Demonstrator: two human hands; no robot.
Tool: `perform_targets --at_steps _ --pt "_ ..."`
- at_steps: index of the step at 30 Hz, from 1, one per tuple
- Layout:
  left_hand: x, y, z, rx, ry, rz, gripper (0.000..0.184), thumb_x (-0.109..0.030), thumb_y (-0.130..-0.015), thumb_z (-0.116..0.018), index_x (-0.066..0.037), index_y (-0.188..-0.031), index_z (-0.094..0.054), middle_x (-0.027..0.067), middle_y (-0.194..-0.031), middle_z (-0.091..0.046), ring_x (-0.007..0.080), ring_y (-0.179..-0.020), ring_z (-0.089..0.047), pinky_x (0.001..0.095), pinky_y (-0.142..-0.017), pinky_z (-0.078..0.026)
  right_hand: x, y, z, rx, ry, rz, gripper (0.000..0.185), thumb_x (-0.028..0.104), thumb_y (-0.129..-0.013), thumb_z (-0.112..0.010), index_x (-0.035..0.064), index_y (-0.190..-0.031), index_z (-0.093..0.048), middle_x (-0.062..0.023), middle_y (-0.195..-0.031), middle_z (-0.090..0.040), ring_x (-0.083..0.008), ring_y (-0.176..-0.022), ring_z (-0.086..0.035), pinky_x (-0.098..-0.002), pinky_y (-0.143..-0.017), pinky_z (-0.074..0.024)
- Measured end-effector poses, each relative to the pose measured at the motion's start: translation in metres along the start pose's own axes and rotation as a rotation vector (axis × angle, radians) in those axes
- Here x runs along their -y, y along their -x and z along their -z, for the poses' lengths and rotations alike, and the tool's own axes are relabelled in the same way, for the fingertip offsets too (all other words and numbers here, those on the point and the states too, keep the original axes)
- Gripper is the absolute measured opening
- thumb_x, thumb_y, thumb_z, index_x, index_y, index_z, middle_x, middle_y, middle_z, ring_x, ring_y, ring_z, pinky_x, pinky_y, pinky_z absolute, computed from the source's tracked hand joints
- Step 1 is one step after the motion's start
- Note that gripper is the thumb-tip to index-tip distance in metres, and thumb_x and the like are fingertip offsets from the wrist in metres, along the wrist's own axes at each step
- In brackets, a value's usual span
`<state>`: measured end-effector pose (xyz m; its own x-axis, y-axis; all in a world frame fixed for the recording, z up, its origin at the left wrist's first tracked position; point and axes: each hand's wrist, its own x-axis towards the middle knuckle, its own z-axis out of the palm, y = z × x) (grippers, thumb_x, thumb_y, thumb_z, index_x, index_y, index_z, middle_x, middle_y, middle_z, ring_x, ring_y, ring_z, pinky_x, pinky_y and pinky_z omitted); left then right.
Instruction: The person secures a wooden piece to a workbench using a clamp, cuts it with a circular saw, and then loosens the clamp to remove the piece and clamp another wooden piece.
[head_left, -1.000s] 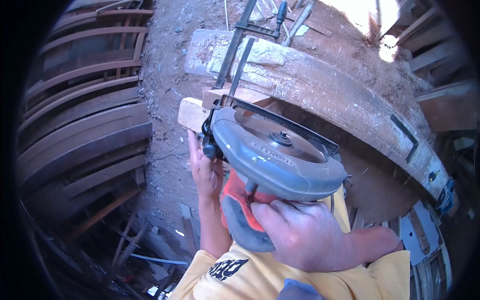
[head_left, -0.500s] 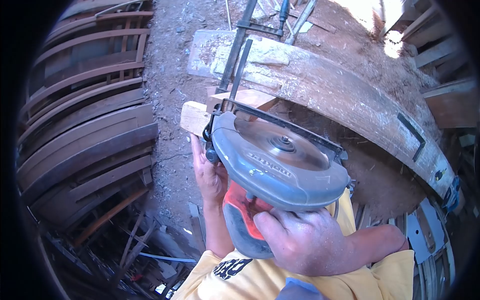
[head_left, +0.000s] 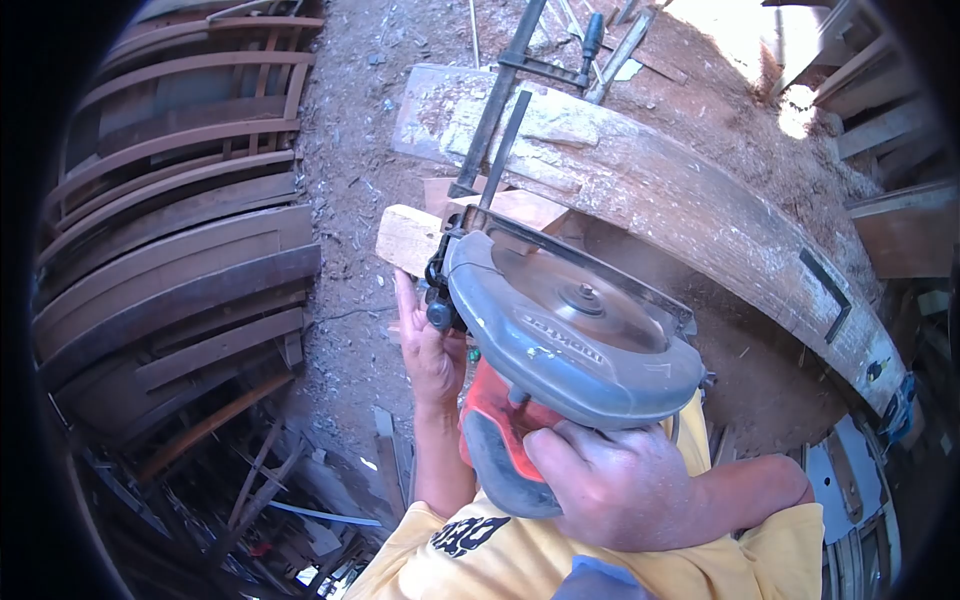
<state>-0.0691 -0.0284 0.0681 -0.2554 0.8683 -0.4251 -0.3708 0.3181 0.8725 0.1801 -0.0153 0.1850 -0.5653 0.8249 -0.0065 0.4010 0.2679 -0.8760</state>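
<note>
My right hand (head_left: pixel 625 485) is wrapped around the handle of a circular saw (head_left: pixel 575 370), which has a grey blade guard and a red and black body. Its round blade (head_left: pixel 590 300) is blurred as if spinning. At the saw's left end, my left hand (head_left: pixel 432 350) is raised, with a finger against the underside of a pale wooden block (head_left: pixel 408 238). The saw hides part of this hand's grip. The block's other end passes behind the saw's base plate. Just beyond the saw rises a long metal bar clamp (head_left: pixel 500 110) with a dark blue handle.
A long, worn wooden plank (head_left: pixel 680 185) curves across the far side, with a black metal square (head_left: pixel 825 285) on it. Stacked wooden frames (head_left: pixel 190 230) fill the left. Scrap wood and shavings cover the dirt floor (head_left: pixel 350 200). Boards (head_left: pixel 880 90) lean at the right.
The saw, wooden block and left hand appear slightly farther right in view, along with the plank and clamp. Both hands keep their holds, and the blade stays blurred.
</note>
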Motion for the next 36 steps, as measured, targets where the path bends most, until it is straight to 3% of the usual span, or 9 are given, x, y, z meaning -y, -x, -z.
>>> perform_targets --at_steps 13,23,29,32,36 --pt "-0.004 -0.008 0.002 0.049 0.042 -0.044 0.101 -0.017 -0.095 -0.066 -0.001 -0.163 0.007 0.0192 -0.149 -0.048 0.0241 -0.129 -0.058 0.0384 -0.111 -0.046 0.003 -0.011 -0.001 0.023 -0.015 -0.009 0.013 0.011 -0.077 -0.066 0.008 -0.079 -0.053 -0.008 -0.074 -0.058 -0.0235 -0.062 -0.066 -0.0342 -0.053 -0.0527" --pt "-0.007 -0.011 0.002 -0.038 0.077 0.003 0.102 -0.018 -0.095 -0.066 -0.001 -0.162 0.009 0.0198 -0.148 -0.049 0.0245 -0.128 -0.059 0.0388 -0.11 -0.047 0.004 -0.018 -0.003 0.029 -0.035 0.004 0.013 0.012 -0.077 -0.065 0.0078 -0.081 -0.053 -0.008 -0.074 -0.058 -0.0237 -0.063 -0.066 -0.0344 -0.054 -0.0524" --pt "-0.007 -0.014 0.006 0.018 0.067 0.012 0.103 -0.018 -0.095 -0.067 0.0 -0.162 0.009 0.02 -0.149 -0.048 0.0248 -0.128 -0.059 0.0383 -0.11 -0.047 0.004 -0.021 -0.003 0.068 -0.025 0.019 0.013 0.011 -0.078 -0.065 0.0078 -0.081 -0.053 -0.0081 -0.075 -0.058 -0.0238 -0.063 -0.066 -0.0349 -0.056 -0.0525" --pt "-0.009 -0.016 0.001 -0.081 0.093 -0.008 0.102 -0.019 -0.095 -0.067 0.0 -0.162 0.009 0.02 -0.149 -0.048 0.0249 -0.129 -0.059 0.0386 -0.11 -0.047 0.003 -0.024 -0.004 0.063 -0.03 0.026 0.014 0.012 -0.078 -0.066 0.0082 -0.081 -0.053 -0.0078 -0.074 -0.058 -0.024 -0.063 -0.066 -0.0347 -0.056 -0.0524" --pt "-0.009 -0.019 0.009 0.041 0.062 -0.01 0.101 -0.019 -0.096 -0.066 -0.001 -0.163 0.008 0.0198 -0.15 -0.048 0.0252 -0.13 -0.058 0.0399 -0.111 -0.046 0.004 -0.026 -0.005 0.051 -0.035 0.027 0.014 0.012 -0.078 -0.066 0.0085 -0.081 -0.053 -0.0076 -0.074 -0.058 -0.0241 -0.064 -0.066 -0.0349 -0.056 -0.0522"
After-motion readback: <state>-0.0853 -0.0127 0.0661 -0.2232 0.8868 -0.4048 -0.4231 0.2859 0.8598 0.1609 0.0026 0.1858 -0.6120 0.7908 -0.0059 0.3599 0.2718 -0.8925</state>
